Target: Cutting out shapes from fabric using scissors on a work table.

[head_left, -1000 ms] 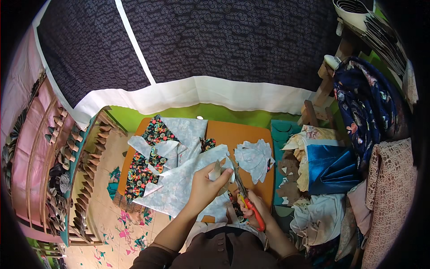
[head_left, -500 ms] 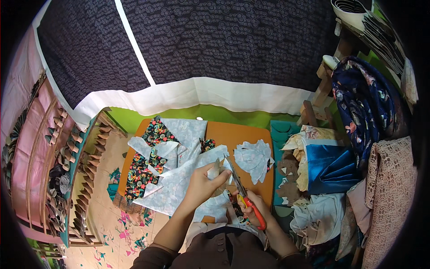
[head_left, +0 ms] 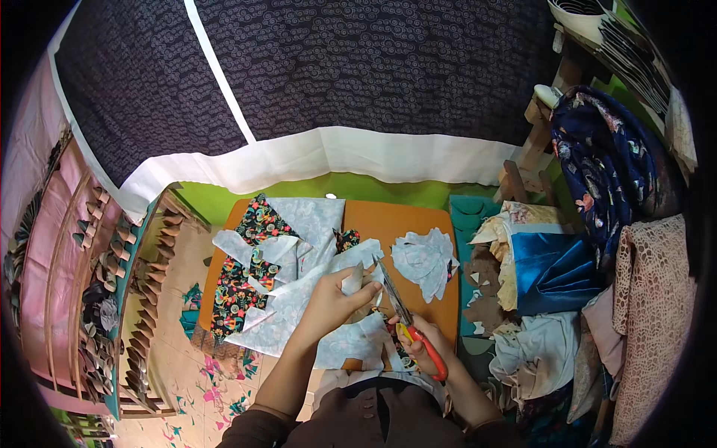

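We're right over the work here, and the right hand (head_left: pixel 424 340) has its fingers wrapped round the red-and-yellow handles of the scissors (head_left: pixel 398 299), grasping them firmly, the long metal blades angled up and away from the body. Just beside them comes the left hand (head_left: pixel 328 305), thumb and fingers pinched on a small pale piece (head_left: pixel 356 281) that tapers to a point above the grip, and we have its tip near the ends of the blades; whether blade and piece actually touch, we can't tell. Both hands are over the orange table (head_left: pixel 403 216), and beneath the left one we find the large pale cloth (head_left: pixel 287 322), spread out and partly folded, with black floral fabric (head_left: pixel 237 305) showing along its left side. Over to the right of the blades, on bare orange, sits a loose pile of pale cut pieces (head_left: pixel 422 263), overlapping one another, well apart from the cloth's far left edge. Further right we've got a shiny blue cloth (head_left: pixel 553 270), with a crumpled white cloth (head_left: pixel 534 357) nearer the body and a beige openwork cloth (head_left: pixel 651 299) hanging beyond. Swing left and there's a rack (head_left: pixel 136 257) lined with pointed pieces, pink and green scraps (head_left: pixel 213 373) scattered across the floor beside it.
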